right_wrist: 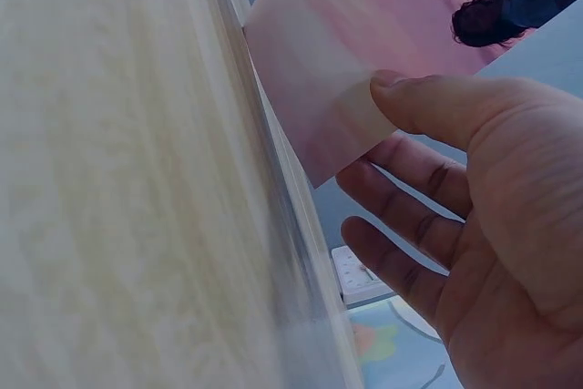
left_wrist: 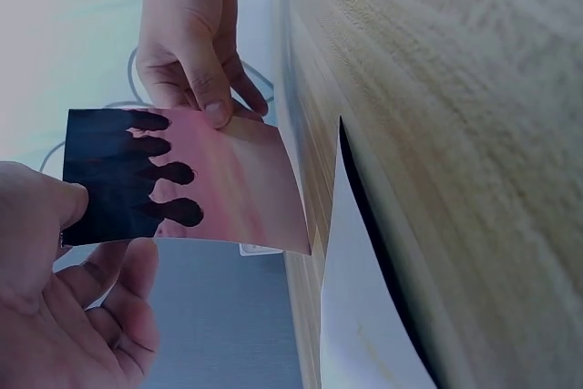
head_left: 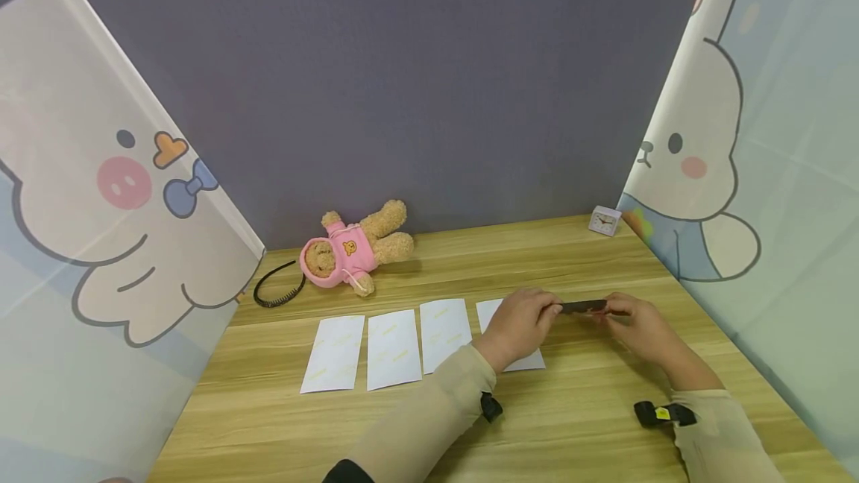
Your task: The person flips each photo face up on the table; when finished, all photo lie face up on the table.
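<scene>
A photo print (left_wrist: pixel 228 170) with a pink sky and several dark silhouetted figures is held up off the wooden table between both hands. My left hand (head_left: pixel 522 323) pinches its dark end, the thumb on the picture side. At the opposite end my right hand (head_left: pixel 634 325) pinches the photo between thumb and fingers, its other fingers spread loosely behind, as the right wrist view shows. From the head view the photo appears nearly edge-on. Below the left hand lies a white sheet (head_left: pixel 533 361), partly covered by that hand and wrist.
More white sheets lie in a row to the left: one (head_left: pixel 333 354), another (head_left: pixel 393 349), a third (head_left: pixel 445 334). Behind them are a teddy bear in a pink hoodie (head_left: pixel 356 248) and a black coiled band (head_left: pixel 278 297). A small white clock (head_left: pixel 605 221) stands at the back right.
</scene>
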`<state>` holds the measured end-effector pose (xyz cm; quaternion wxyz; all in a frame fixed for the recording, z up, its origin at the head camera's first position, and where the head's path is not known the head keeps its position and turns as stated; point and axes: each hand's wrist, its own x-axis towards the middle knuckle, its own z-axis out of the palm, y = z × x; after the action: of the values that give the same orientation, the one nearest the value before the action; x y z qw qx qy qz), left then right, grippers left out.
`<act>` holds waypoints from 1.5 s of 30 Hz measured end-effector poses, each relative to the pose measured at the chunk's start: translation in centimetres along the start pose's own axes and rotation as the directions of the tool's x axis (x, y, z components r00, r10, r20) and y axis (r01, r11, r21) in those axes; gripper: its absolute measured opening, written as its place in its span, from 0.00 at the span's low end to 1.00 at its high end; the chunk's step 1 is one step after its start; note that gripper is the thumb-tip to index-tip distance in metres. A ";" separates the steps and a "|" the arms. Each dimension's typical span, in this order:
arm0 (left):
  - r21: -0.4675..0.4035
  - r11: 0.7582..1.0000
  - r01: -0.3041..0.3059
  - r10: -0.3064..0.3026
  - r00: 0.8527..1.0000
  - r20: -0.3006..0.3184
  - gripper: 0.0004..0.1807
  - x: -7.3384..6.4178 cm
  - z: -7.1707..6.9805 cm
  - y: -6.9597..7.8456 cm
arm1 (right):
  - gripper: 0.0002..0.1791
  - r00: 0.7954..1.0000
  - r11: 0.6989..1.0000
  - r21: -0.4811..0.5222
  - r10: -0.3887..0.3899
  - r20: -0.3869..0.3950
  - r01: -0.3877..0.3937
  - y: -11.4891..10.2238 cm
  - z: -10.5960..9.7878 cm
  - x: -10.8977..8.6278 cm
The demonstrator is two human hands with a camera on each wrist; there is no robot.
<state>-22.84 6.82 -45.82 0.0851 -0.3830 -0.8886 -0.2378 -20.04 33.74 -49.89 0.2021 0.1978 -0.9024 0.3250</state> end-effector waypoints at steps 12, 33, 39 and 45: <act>-0.115 0.990 0.084 -0.085 0.996 -0.008 0.16 -0.2 -0.2 -0.1 | 0.12 0.998 0.998 0.055 0.040 -0.038 -0.038 -0.2 -0.2 0.0; -0.107 0.988 0.112 -0.116 0.993 -0.034 0.12 -0.2 0.3 -0.5 | 0.08 0.985 0.994 0.062 0.094 -0.144 -0.086 -0.4 0.0 0.2; -0.125 0.983 0.132 -0.135 0.991 -0.017 0.14 -0.3 0.4 -0.4 | 0.07 0.980 0.989 0.082 0.132 -0.150 -0.121 -0.5 0.0 0.3; -0.141 0.978 0.151 -0.155 0.988 -0.014 0.17 -0.4 0.3 -0.3 | 0.06 0.977 0.983 0.121 0.152 -0.150 -0.135 -0.5 -0.1 0.4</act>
<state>-22.75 6.51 -46.37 0.0505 -0.3155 -0.8955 -0.3099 -20.10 33.33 -49.40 0.2378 0.1164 -0.8762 0.4027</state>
